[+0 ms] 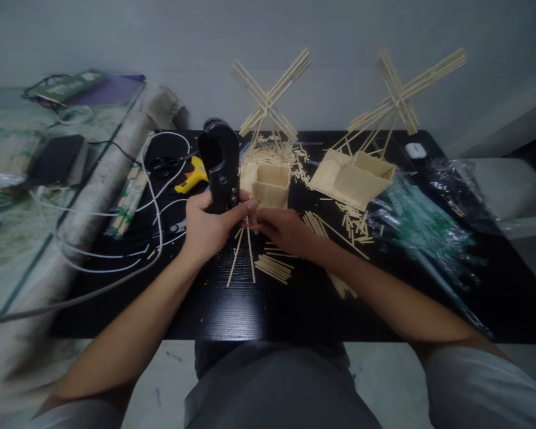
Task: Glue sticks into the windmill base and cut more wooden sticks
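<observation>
Tabletop (232, 310) stretches toward front edge (295, 340); left hand (208, 232) grips black tool (223, 182), right hand (283, 229) pinches thin sticks (251, 256).

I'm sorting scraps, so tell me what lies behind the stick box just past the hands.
Behind the stick box lies a pile of short stick pieces, with crossed sticks rising above. The box covers whatever sits directly behind its walls.

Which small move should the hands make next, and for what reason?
Perhaps the right hand should ease slightly aside, to show the upper ends of the two thin sticks. It meets the left hand there, and together they seem to hide those ends, while the sticks spread apart below.
</observation>
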A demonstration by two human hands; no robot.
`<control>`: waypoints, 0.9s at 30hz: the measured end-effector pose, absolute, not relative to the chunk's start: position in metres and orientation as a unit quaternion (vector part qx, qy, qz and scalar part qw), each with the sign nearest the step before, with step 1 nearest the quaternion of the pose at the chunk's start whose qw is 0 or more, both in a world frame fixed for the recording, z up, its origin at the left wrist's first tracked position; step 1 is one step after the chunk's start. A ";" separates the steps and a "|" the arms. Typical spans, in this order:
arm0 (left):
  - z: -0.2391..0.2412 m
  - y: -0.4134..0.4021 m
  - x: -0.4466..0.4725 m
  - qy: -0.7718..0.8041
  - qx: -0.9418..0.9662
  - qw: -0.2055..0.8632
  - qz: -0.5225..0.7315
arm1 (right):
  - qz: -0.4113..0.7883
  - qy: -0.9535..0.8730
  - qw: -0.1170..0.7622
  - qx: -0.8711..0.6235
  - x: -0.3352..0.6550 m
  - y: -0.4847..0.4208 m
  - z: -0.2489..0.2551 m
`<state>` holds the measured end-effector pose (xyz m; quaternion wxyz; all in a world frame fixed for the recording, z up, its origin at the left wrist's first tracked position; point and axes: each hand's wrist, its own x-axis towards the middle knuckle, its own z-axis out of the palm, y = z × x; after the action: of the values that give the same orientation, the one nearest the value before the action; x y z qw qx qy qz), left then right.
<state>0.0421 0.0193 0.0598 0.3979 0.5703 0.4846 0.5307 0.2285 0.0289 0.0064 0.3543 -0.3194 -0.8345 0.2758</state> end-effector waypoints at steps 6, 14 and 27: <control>0.059 0.018 0.041 0.476 0.571 0.408 0.530 | 0.284 -0.821 0.365 -0.335 0.230 0.028 0.025; 0.056 0.018 0.040 0.477 0.575 0.394 0.536 | 0.359 -0.793 0.369 -0.325 0.227 0.027 0.025; 0.056 0.018 0.040 0.475 0.574 0.401 0.532 | 0.313 -0.798 0.388 -0.339 0.224 0.026 0.016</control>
<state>0.0400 0.0175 0.0555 0.4012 0.5742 0.4755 0.5322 0.2236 0.0259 0.0163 0.3876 -0.3388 -0.7983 0.3126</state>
